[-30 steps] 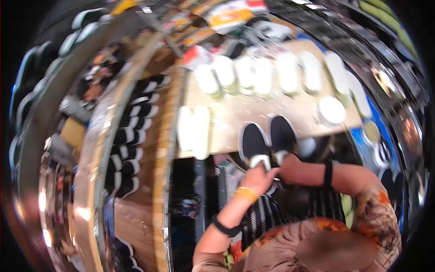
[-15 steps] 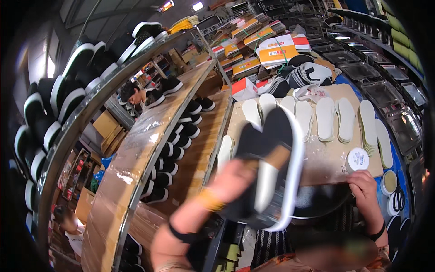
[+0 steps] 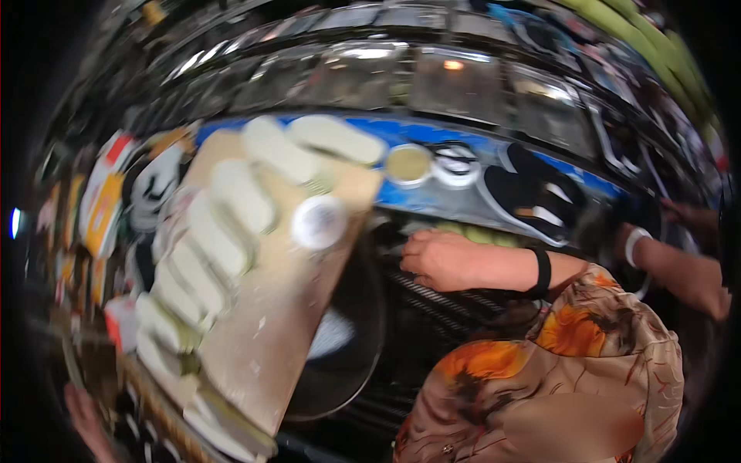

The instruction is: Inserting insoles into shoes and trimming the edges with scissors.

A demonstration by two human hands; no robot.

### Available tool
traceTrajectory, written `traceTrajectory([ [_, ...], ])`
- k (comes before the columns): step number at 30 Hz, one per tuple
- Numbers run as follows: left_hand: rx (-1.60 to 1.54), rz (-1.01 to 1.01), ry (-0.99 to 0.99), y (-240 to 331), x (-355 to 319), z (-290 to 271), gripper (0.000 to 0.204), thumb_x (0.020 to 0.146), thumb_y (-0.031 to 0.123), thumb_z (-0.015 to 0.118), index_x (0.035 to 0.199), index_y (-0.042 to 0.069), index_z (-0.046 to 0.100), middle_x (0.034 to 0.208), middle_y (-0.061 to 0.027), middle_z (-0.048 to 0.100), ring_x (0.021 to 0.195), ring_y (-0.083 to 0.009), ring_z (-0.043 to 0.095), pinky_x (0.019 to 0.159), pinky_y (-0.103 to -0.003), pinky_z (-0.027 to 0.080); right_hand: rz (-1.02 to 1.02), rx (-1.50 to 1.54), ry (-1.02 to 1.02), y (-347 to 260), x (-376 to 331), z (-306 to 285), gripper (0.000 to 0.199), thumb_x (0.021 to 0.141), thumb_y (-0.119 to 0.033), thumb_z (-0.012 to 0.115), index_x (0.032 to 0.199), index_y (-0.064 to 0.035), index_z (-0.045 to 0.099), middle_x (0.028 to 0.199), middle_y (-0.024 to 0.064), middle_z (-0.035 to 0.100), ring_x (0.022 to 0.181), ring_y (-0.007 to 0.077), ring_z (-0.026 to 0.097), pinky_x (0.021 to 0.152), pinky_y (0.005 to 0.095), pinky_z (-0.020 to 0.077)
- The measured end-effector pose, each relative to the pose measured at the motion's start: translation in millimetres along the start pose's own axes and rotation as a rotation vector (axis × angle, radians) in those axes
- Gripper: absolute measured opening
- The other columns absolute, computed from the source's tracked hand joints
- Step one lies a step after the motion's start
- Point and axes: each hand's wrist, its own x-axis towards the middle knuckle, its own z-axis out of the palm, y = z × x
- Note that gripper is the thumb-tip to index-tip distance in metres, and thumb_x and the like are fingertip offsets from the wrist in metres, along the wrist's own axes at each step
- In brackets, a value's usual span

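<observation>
My right hand (image 3: 436, 259) is closed, fingers loosely curled, over a dark striped surface beside the cardboard sheet (image 3: 289, 282); nothing shows in it. A black band circles that wrist. At the lower left edge, dim and blurred, my left hand (image 3: 81, 413) has its fingers stretched out, with no shoe in it. Several white insoles (image 3: 241, 193) lie in a row on the cardboard. Near them stands a round white tub or lid (image 3: 318, 221). Black shoes with white soles (image 3: 529, 197) lie on the blue surface beyond my right forearm.
On the blue bench (image 3: 432, 201) are an open round container (image 3: 407, 165) and black-handled scissors (image 3: 457, 160) on a white lid. A co-worker's hand (image 3: 634, 243) with a white bracelet reaches in at the right near dark shoes. Metal trays (image 3: 455, 81) line the far side; a dark basin (image 3: 363, 363) sits below.
The view has swung to the right. The black shoes that my left hand held are no longer in it. My right hand has moved off the cardboard's edge.
</observation>
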Motion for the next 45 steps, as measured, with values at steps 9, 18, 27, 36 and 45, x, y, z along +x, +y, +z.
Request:
traceTrajectory([
  [9, -0.213, 0.357, -1.206, 209.6, -269.6, 312.7, 0.044, 0.074, 0.016, 0.067, 0.114, 0.004, 0.052, 0.085, -0.0101, 0.058, 0.073, -0.0197, 0.058, 0.069, -0.029, 0.047, 1.223, -0.461, 0.129, 144.7, -184.8, -34.8, 0.041, 0.063, -0.029, 0.068, 0.093, -0.0026, 0.059, 0.095, 0.0137, 0.06, 0.092, 0.0304, 0.056, 0.079, 0.0366, 0.0461],
  [18, -0.255, 0.269, -1.066, 217.1, -326.8, 325.6, 0.034, 0.077, 0.013, 0.059, 0.107, -0.002, 0.054, 0.086, -0.0189, 0.06, 0.078, -0.0302, 0.06, 0.071, -0.035, 0.048, 0.951, -0.003, 0.179, 191.5, -227.0, -10.8, 0.026, 0.072, -0.022, 0.062, 0.082, 0.0021, 0.063, 0.08, 0.0209, 0.062, 0.075, 0.0353, 0.06, 0.067, 0.0393, 0.0473],
  [27, -0.455, 0.114, -0.761, 211.0, -354.9, 281.9, 0.028, 0.079, 0.006, 0.056, 0.105, -0.003, 0.055, 0.086, -0.0183, 0.061, 0.077, -0.0304, 0.061, 0.07, -0.034, 0.047, 0.74, 0.415, 0.267, 113.1, -122.0, -0.9, 0.026, 0.074, -0.021, 0.061, 0.088, 0.0005, 0.063, 0.076, 0.0218, 0.061, 0.075, 0.0362, 0.059, 0.067, 0.0386, 0.048],
  [36, -0.356, -0.208, -0.396, 226.0, -393.5, 227.6, 0.023, 0.082, 0.013, 0.055, 0.102, 0.001, 0.057, 0.085, -0.0201, 0.061, 0.079, -0.0346, 0.059, 0.069, -0.038, 0.047, 0.093, 0.39, -0.174, -25.3, 24.4, 62.7, 0.027, 0.075, -0.021, 0.06, 0.091, 0.001, 0.061, 0.078, 0.0226, 0.06, 0.077, 0.0372, 0.059, 0.068, 0.0387, 0.0478],
  [45, -0.643, -0.344, -0.027, 216.9, -379.5, 240.7, 0.053, 0.085, 0.019, 0.054, 0.128, -0.005, 0.033, 0.13, -0.0235, 0.033, 0.116, -0.0294, 0.039, 0.094, -0.033, 0.034, -0.242, 0.348, -0.251, -94.6, 51.6, 122.8, 0.028, 0.078, -0.024, 0.057, 0.09, 0.0015, 0.06, 0.077, 0.0214, 0.061, 0.077, 0.037, 0.059, 0.07, 0.0399, 0.0477],
])
